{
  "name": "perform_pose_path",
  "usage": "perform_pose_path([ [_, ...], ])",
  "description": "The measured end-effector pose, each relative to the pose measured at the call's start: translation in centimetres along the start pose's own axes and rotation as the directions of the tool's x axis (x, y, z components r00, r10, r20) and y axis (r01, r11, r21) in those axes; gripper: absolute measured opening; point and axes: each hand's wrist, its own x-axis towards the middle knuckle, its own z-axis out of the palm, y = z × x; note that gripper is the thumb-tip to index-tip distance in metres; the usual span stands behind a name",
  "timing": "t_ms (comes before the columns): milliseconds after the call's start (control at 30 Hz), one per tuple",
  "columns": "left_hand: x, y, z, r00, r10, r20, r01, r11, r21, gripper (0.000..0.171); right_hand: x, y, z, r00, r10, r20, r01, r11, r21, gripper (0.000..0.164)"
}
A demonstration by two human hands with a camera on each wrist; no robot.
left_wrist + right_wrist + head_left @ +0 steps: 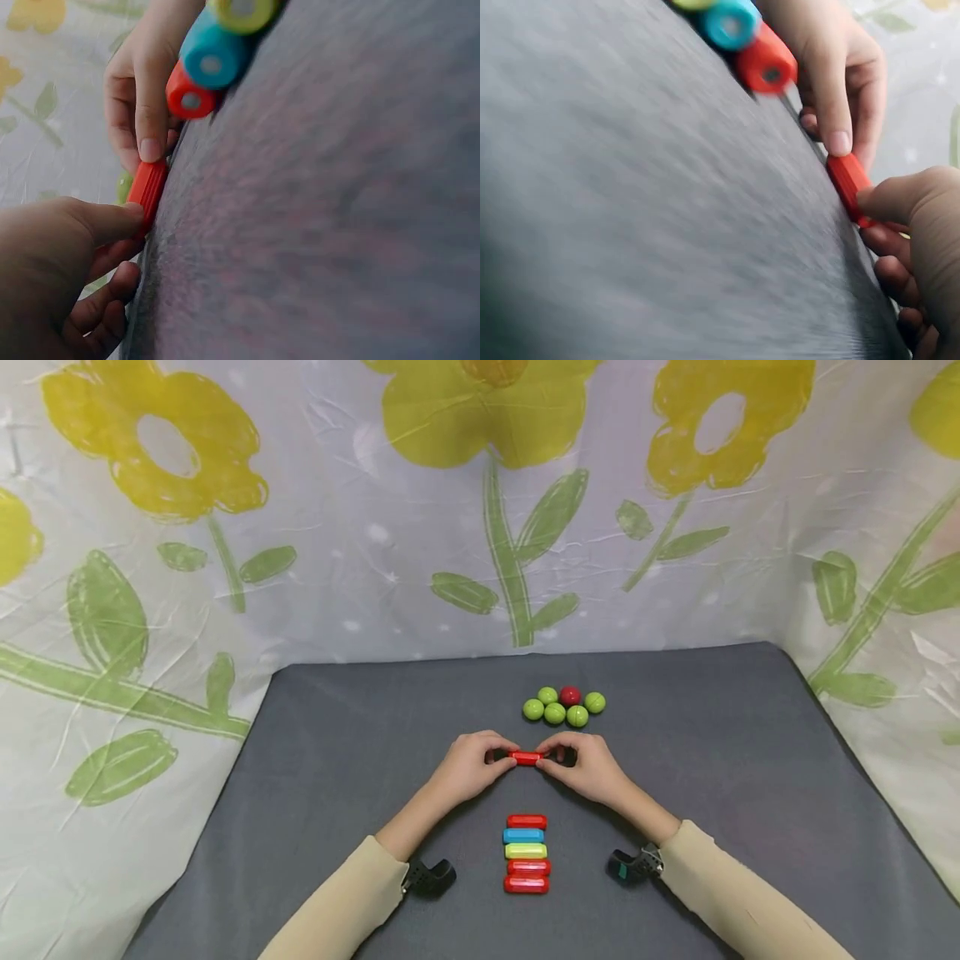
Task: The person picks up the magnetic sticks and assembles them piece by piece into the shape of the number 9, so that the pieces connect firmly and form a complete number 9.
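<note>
Both hands pinch a short red ribbed rod (527, 758) by its two ends, low over the dark cloth. The left hand (472, 766) grips one end between thumb and fingers, and the right hand (588, 768) grips the other. In the left wrist view, the rod (148, 187) spans the two thumbs. Nearer the person lies a row of similar rods: a red one (527, 821), a blue one (523, 836), a yellow-green one (526, 851) and two more red ones (527, 884). The right wrist view shows a round hole in the end of a red rod (761, 56).
Just beyond the hands sits a cluster of several green balls (554, 713) with one red ball (570, 696). A grey cloth (322, 793) covers the table. Behind it hangs a white sheet (337, 568) printed with yellow flowers.
</note>
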Motion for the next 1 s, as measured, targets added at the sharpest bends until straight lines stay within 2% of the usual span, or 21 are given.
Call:
perform_pose_path([
  [133,0.6,-0.4,0.4,0.999,-0.028,-0.032,0.028,1.0,-0.014,0.019,0.6,0.4,-0.2,0.999,0.029,0.013,-0.029,1.0,0.009,0.013],
  [233,0.4,-0.4,0.8,0.997,-0.054,-0.051,0.053,0.998,-0.035,0.02,0.5,0.7,-0.1,1.0,0.003,0.005,-0.003,1.0,0.011,0.013],
  [267,0.4,-0.4,0.9,0.997,-0.058,-0.057,0.056,0.998,-0.042,0.02,0.3,0.7,-0.2,1.0,-0.014,-0.018,0.014,1.0,0.013,0.013],
  [333,0.2,-0.5,1.1,0.996,-0.06,-0.068,0.056,0.997,-0.053,0.02,0.1,0.7,-0.4,0.992,-0.061,-0.113,0.064,0.998,0.025,0.013],
  [400,0.2,-0.4,1.2,0.996,-0.06,-0.073,0.056,0.997,-0.058,0.02,0.1,0.7,-1.0,0.963,-0.097,-0.253,0.107,0.994,0.025,0.013],
  [467,0.2,-0.5,1.2,0.995,-0.057,-0.077,0.052,0.997,-0.062,0.02,0.2,1.0,-1.8,0.913,-0.094,-0.397,0.112,0.993,0.022,0.01],
  [533,0.2,-0.5,1.2,0.995,-0.06,-0.077,0.055,0.996,-0.063,0.021,0.3,1.6,-2.7,0.867,-0.05,-0.495,0.067,0.998,0.018,0.011],
  [600,0.2,-0.5,1.1,0.995,-0.061,-0.081,0.056,0.997,-0.062,0.021,0.4,2.5,-3.4,0.852,0.035,-0.522,-0.022,0.999,0.032,0.02],
  [667,0.2,-0.5,1.1,0.994,-0.067,-0.084,0.062,0.996,-0.062,0.021,0.3,3.5,-4.1,0.862,0.13,-0.49,-0.124,0.991,0.044,0.034],
  [767,0.3,-0.4,0.9,0.994,-0.072,-0.086,0.067,0.996,-0.064,0.022,0.3,4.8,-4.9,0.895,0.213,-0.392,-0.227,0.974,0.011,0.051],
  [867,0.4,-0.3,0.9,0.994,-0.069,-0.09,0.063,0.996,-0.069,0.021,0.6,5.5,-5.3,0.926,0.215,-0.311,-0.246,0.967,-0.062,0.058],
  [1000,0.3,-0.2,0.9,0.993,-0.08,-0.09,0.073,0.994,-0.079,0.021,0.8,5.8,-5.2,0.957,0.17,-0.235,-0.204,0.971,-0.127,0.058],
])
